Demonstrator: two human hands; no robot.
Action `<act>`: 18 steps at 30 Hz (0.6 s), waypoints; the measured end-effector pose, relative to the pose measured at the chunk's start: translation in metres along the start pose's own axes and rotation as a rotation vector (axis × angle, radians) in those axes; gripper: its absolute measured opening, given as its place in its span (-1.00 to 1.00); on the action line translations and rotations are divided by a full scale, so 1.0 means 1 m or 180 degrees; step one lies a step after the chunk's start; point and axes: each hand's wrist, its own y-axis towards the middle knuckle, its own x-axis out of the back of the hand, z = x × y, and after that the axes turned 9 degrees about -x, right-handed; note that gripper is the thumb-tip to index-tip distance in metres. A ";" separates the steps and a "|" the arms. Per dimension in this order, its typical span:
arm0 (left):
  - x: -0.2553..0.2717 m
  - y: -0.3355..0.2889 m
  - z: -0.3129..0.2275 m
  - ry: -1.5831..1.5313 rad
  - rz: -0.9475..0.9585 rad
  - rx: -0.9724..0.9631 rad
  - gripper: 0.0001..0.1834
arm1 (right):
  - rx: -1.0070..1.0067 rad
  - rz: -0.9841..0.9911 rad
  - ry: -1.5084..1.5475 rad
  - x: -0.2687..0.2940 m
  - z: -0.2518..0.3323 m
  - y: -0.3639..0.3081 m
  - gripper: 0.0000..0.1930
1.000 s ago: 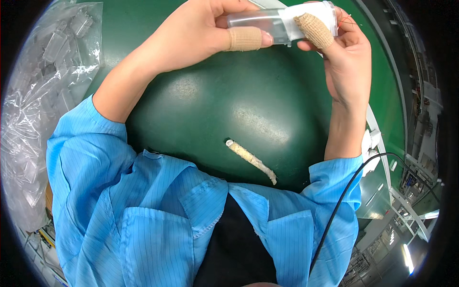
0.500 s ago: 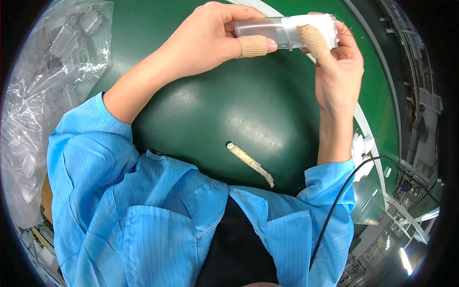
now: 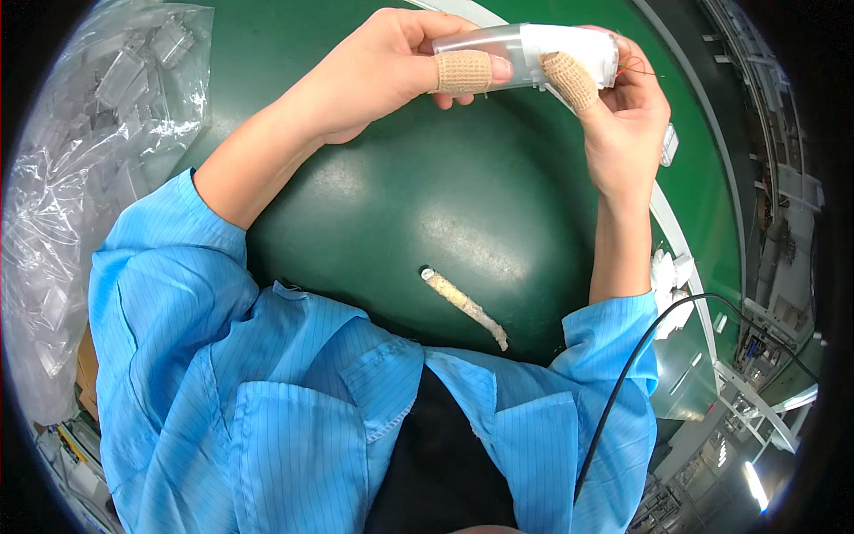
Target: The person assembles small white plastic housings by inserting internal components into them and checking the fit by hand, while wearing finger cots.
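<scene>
Near the far edge of the table, both my hands grip a clear plastic case (image 3: 498,41) lying crosswise. A white piece (image 3: 583,52) fills its right part, and thin reddish wires (image 3: 633,68) stick out at that end. My left hand (image 3: 378,80) is closed around the clear left end, thumb on the near side. My right hand (image 3: 623,133) is closed on the white end, its thumb pressed along the near face and its fingers partly hidden behind. Tan wraps cover both thumbs. Whether the white piece sits fully inside the case, I cannot tell.
A clear bag (image 3: 107,151) of transparent plastic parts lies at the left. On the dark green table (image 3: 356,222) rests a short, crusty off-white stick (image 3: 464,307). White pieces (image 3: 669,280) lie beyond my right forearm, and a black cable (image 3: 614,387) crosses my right sleeve.
Both hands and the case have shifted slightly left. My right thumb has slid a little left along the white end, and my left fingertips now show below the case.
</scene>
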 end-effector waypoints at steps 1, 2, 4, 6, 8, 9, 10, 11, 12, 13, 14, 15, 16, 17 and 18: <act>0.006 0.005 0.008 0.0291 0.0516 -0.1097 -0.75 | 0.0119 -0.0043 0.0067 -0.001 -0.001 0.002 -0.59; 0.004 0.009 0.006 0.0570 0.1048 -0.2186 -0.74 | 0.0228 -0.0104 0.0131 0.001 -0.003 0.002 -0.58; -0.002 0.000 -0.001 0.0191 0.0548 -0.1033 -0.74 | 0.0145 -0.0252 0.0287 0.000 -0.007 0.000 -0.59; -0.002 -0.001 -0.001 -0.0168 0.0003 0.0111 -0.73 | 0.0070 -0.0353 0.0451 -0.005 -0.009 -0.001 -0.60; 0.002 0.011 0.006 0.0420 0.1099 -0.2260 -0.74 | 0.0231 -0.0377 0.0340 -0.007 -0.007 -0.001 -0.62; 0.001 0.008 0.004 0.0418 0.1093 -0.2256 -0.74 | 0.0224 -0.0373 0.0342 -0.006 -0.008 -0.002 -0.62; -0.002 0.000 0.000 0.0192 0.0595 -0.1190 -0.68 | 0.0067 -0.0308 0.0425 -0.004 -0.009 -0.002 -0.62; -0.005 -0.004 -0.006 -0.0029 0.0096 -0.0144 -0.61 | -0.0074 -0.0237 0.0499 -0.001 -0.009 -0.002 -0.62; -0.006 -0.004 -0.005 -0.0025 0.0092 -0.0164 -0.61 | -0.0057 -0.0228 0.0491 0.005 -0.012 -0.002 -0.62; -0.007 -0.002 -0.001 0.0274 0.0014 -0.0422 -0.64 | -0.0404 -0.0016 0.0715 0.013 -0.016 -0.001 -0.61; -0.008 -0.002 0.000 0.0581 -0.0068 -0.0683 -0.67 | -0.0744 0.0201 0.0939 0.015 -0.015 0.000 -0.61; -0.008 -0.002 0.000 0.0593 -0.0072 -0.0710 -0.67 | -0.0717 0.0210 0.0931 0.011 -0.014 0.000 -0.61; -0.008 -0.002 0.000 0.0624 -0.0106 -0.0674 -0.66 | -0.0504 0.0029 0.0615 0.002 -0.013 -0.002 -0.61; -0.008 -0.002 0.000 0.0644 -0.0138 -0.0625 -0.65 | -0.0305 -0.0157 0.0300 -0.008 -0.010 -0.005 -0.61; -0.008 -0.003 -0.001 0.0576 -0.0191 -0.0655 -0.66 | -0.0226 -0.0194 0.0109 -0.014 -0.006 -0.006 -0.66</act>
